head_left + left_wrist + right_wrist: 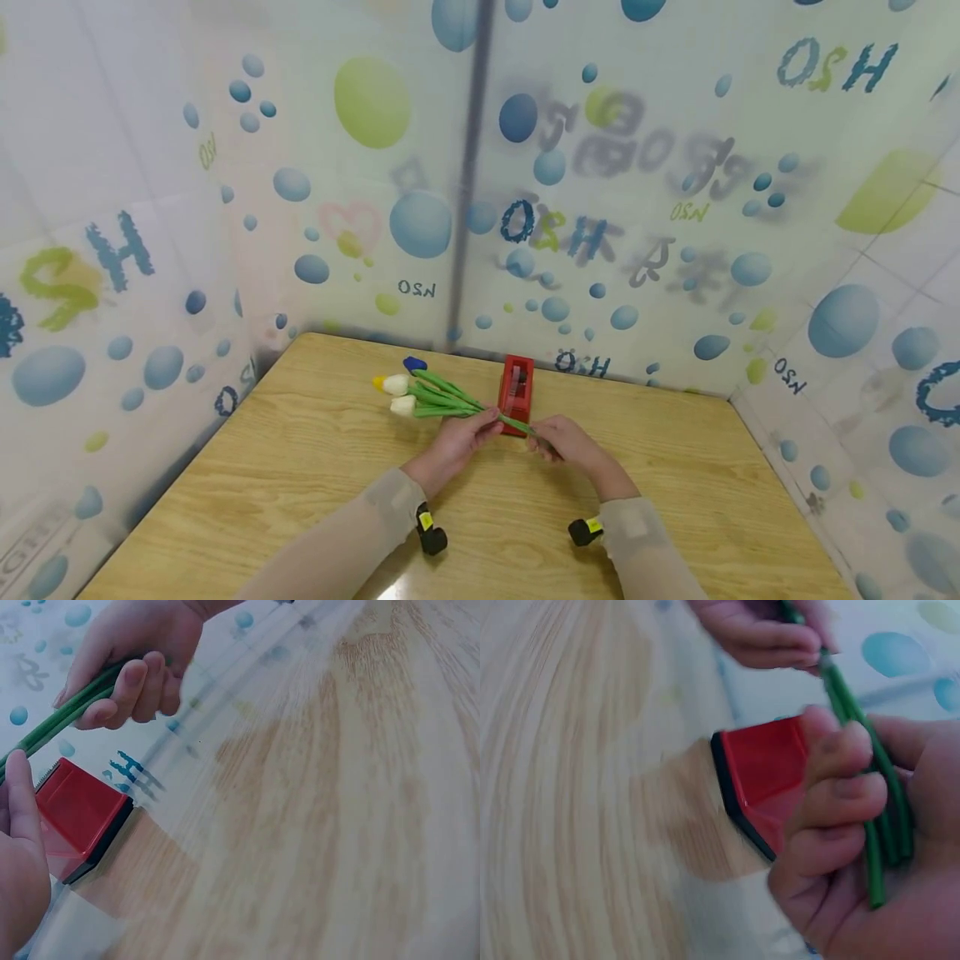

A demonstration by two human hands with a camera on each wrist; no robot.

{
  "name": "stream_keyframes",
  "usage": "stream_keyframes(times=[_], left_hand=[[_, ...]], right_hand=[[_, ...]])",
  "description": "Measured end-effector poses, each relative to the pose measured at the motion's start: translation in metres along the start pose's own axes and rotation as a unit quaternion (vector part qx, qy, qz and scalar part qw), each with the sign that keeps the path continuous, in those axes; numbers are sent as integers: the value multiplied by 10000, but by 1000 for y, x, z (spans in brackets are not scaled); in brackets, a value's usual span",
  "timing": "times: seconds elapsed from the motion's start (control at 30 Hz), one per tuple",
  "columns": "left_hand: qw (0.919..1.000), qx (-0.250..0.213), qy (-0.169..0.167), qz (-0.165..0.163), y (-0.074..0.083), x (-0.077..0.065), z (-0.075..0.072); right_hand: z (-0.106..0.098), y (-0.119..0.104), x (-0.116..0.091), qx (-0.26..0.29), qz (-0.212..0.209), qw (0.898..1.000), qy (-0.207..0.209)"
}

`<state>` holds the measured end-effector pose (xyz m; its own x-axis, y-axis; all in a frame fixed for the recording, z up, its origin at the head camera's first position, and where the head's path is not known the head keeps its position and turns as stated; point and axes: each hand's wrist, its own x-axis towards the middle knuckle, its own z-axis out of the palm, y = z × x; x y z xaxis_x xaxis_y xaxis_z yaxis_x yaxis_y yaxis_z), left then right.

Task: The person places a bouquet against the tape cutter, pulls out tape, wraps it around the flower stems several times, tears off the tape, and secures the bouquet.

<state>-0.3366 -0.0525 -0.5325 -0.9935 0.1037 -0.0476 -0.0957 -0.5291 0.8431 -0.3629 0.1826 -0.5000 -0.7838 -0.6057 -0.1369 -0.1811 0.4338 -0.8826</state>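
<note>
A small bunch of artificial-looking tulips (402, 406) lies sideways above the table, with white, yellow and blue heads pointing left. My left hand (461, 440) pinches the green stems (442, 402) near their middle. Farther down, my right hand (572, 443) curls its fingers round the lower stems (889, 799); the cut ends show against its palm in the right wrist view. Just behind both hands stands a red tape dispenser (528, 379) with a black base and toothed edge. A translucent strip (512, 392) runs along it toward my left hand; whether it touches the stems I cannot tell.
The wood-grain table (315, 467) ends at the back against a patterned curtain (600, 208) with blue and green dots. Similar sheeting closes in both sides. A small black camera sits on each wrist.
</note>
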Motion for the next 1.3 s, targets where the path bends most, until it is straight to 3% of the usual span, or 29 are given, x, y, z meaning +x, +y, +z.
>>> stream_keyframes(times=[0.07, 0.2, 0.3, 0.47, 0.57, 0.63, 0.77, 0.83, 0.93, 1.07, 1.17, 1.3], left_hand=[[10000, 52, -83, 8, 0, 0, -1], [9994, 234, -237, 35, 0, 0, -1], [9993, 263, -259, 45, 1, -1, -1], [9996, 209, -198, 55, 2, -1, -1], [9998, 140, -152, 10, 3, -1, 0], [9999, 95, -134, -17, 3, -1, 1], [9999, 17, -141, -36, 4, -2, 3], [9999, 0, -129, -37, 5, -3, 4], [10000, -45, -25, -83, 4, -4, 4], [9997, -79, 176, -167, 2, -4, 2], [9993, -127, 268, -242, 1, -2, 0], [9995, -109, 184, -215, 0, -2, -1]], right_hand=[[-1, 2, -2, 1116, 526, 9921, -241], [-3, 5, -5, 2534, 1277, 9563, -705], [-4, 6, -5, 2897, 1353, 9425, -977], [-4, 5, -3, 2844, 1258, 9443, -1077], [-4, 6, -2, 2578, 1158, 9542, -986], [-5, 7, -1, 2217, 1004, 9664, -821], [-6, 7, 0, 900, 354, 9948, -334], [-6, 6, 0, 184, -21, 9998, -92], [-5, 2, 0, -703, -407, 9963, 269], [-3, -1, 0, -1540, -733, 9833, 629], [-2, -2, 0, -1902, -839, 9751, 766], [-1, -4, 0, -2028, -798, 9730, 766]])
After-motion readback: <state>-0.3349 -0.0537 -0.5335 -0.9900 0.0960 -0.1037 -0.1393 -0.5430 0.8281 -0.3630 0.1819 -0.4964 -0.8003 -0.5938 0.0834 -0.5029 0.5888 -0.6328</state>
